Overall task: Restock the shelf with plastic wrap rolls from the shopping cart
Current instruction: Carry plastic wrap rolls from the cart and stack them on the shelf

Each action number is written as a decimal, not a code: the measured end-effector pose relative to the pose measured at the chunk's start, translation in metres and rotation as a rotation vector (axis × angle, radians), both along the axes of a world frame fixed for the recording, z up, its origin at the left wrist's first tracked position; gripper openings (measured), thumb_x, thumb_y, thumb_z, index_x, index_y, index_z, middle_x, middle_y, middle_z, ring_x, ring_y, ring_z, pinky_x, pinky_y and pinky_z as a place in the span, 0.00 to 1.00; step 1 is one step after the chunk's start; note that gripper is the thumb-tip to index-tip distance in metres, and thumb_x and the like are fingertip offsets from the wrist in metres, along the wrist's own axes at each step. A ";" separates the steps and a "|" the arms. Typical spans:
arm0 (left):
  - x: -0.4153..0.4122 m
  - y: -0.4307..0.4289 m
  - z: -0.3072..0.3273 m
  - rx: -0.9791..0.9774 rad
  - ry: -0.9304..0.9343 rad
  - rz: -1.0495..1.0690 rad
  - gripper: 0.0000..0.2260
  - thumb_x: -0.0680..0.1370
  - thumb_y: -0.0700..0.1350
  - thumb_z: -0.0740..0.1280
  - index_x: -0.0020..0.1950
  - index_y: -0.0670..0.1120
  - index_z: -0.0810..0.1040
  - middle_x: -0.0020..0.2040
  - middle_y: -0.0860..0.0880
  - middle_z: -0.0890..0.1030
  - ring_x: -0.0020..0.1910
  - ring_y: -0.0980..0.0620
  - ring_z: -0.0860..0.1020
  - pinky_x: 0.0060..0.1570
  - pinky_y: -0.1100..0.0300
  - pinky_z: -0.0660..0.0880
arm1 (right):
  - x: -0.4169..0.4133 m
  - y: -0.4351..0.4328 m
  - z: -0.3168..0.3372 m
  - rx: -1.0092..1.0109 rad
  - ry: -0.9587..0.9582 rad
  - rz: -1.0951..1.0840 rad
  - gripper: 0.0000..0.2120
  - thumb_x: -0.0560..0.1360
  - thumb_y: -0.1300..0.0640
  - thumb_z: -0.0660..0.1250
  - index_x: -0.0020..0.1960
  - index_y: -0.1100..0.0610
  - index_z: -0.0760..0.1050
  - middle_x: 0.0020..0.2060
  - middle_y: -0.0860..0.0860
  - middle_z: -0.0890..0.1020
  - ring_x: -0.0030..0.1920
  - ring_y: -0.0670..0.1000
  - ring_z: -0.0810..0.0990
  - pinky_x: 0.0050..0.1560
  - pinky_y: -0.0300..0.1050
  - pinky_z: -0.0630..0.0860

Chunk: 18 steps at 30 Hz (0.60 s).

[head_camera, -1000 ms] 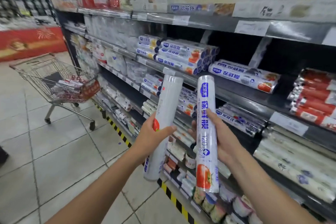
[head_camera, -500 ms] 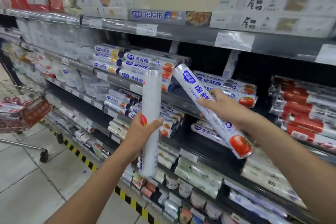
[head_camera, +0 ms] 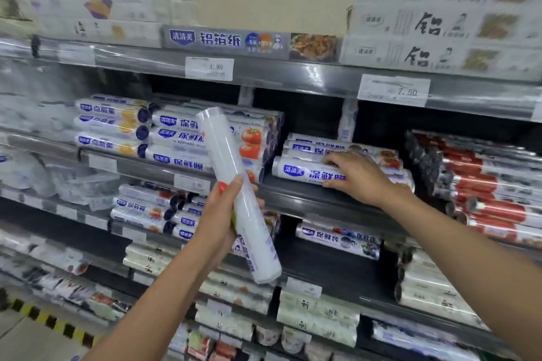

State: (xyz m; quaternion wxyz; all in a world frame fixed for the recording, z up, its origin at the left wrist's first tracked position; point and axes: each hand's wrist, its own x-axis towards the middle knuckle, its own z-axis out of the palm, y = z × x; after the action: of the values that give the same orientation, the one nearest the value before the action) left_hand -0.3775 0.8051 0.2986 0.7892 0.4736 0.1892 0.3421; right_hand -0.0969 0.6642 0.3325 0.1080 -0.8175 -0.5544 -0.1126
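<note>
In the head view, the left hand [head_camera: 217,214] sits just below the middle of the frame. Its fingers and thumb are curled round a white plastic wrap roll [head_camera: 224,152], gripping it near mid-length. That roll is tilted, its upper end leaning toward eleven o'clock and its lower end toward five o'clock, and it is held in the air in front of the shelf [head_camera: 293,199]. At three o'clock from the left hand, the right hand [head_camera: 356,177] reaches onto the shelf board and holds a second roll [head_camera: 296,170], with the fingers curved over its top and the thumb tucked against its front edge. This second roll lies flat along the front of the shelf, its blue-lettered end pointing to nine o'clock. A small pile of like rolls [head_camera: 311,149] lies just behind it at twelve o'clock. At nine o'clock from that pile, partly hidden by the tilted roll, stands a taller stack of tomato-printed rolls [head_camera: 179,138]. At three o'clock from the right hand lie rows of red-labelled rolls [head_camera: 487,184]. Grey-white foil boxes [head_camera: 425,23] fill the top shelf at one o'clock, and a price tag [head_camera: 394,91] hangs below them. A yellow-and-black floor stripe [head_camera: 44,319] shows at seven o'clock.
</note>
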 end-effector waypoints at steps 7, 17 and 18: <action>0.019 0.018 0.003 -0.177 -0.114 -0.121 0.20 0.79 0.51 0.67 0.69 0.46 0.73 0.51 0.42 0.83 0.52 0.42 0.83 0.51 0.44 0.82 | 0.000 -0.001 -0.009 0.000 -0.054 0.020 0.28 0.77 0.31 0.59 0.69 0.46 0.73 0.65 0.46 0.76 0.65 0.53 0.72 0.66 0.53 0.69; 0.048 -0.007 0.026 -0.132 -0.120 -0.372 0.20 0.86 0.51 0.56 0.74 0.42 0.71 0.65 0.38 0.81 0.65 0.42 0.80 0.70 0.44 0.73 | -0.138 0.006 0.040 0.253 0.709 0.080 0.19 0.81 0.40 0.62 0.70 0.45 0.70 0.57 0.44 0.78 0.52 0.43 0.81 0.53 0.42 0.79; 0.049 -0.008 0.026 -0.107 -0.107 -0.389 0.20 0.85 0.51 0.57 0.75 0.43 0.72 0.66 0.38 0.81 0.67 0.42 0.79 0.70 0.43 0.73 | -0.139 0.005 0.036 0.260 0.725 0.046 0.22 0.79 0.40 0.65 0.71 0.44 0.69 0.57 0.44 0.78 0.51 0.42 0.82 0.51 0.41 0.79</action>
State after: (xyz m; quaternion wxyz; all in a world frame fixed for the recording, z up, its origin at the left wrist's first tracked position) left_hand -0.3283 0.7971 0.3244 0.8733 0.4399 0.0700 0.1974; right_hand -0.2360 0.6692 0.3688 0.4023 -0.7711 -0.4795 0.1166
